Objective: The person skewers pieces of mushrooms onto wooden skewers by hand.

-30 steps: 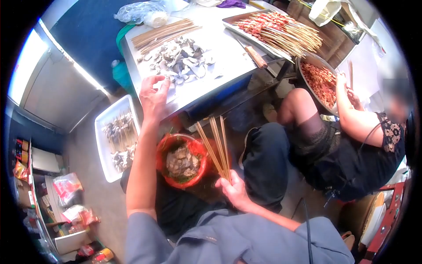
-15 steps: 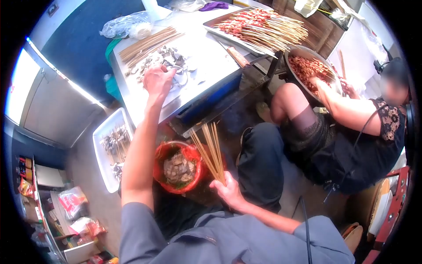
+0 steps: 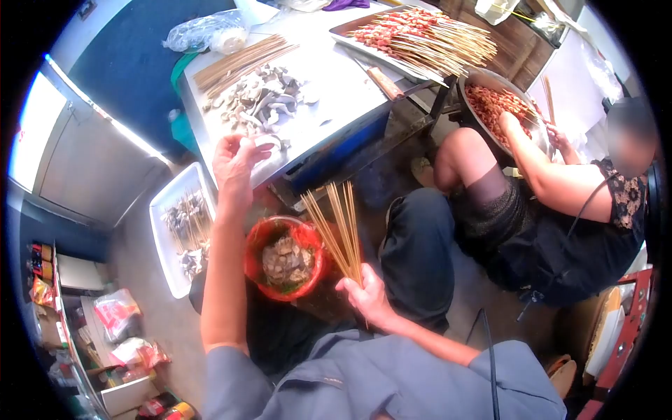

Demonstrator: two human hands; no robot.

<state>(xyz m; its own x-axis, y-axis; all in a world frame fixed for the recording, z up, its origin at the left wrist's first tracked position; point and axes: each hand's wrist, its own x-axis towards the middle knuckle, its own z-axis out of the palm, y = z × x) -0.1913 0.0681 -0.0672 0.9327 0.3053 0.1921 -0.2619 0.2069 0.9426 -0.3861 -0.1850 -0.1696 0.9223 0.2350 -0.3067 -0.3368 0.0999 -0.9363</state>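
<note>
My left hand is over the near left edge of the white table, its thumb and fingers pinched on a pale grey-white mushroom piece. Beyond it lies a loose pile of similar mushroom pieces. Low in front of my body, my right hand is closed around a bundle of thin bamboo skewers, which fan out upward. Between my arms stands a bucket lined with a red plastic bag, with pale pieces inside.
More bare skewers lie on the table near a knife and a tray of meat skewers. A white tub on the floor holds threaded skewers. At right, a co-worker reaches into a meat bowl.
My left hand has drawn back from the mushroom pile toward me, carrying a piece. My right hand still grips the skewers, nearly in place.
</note>
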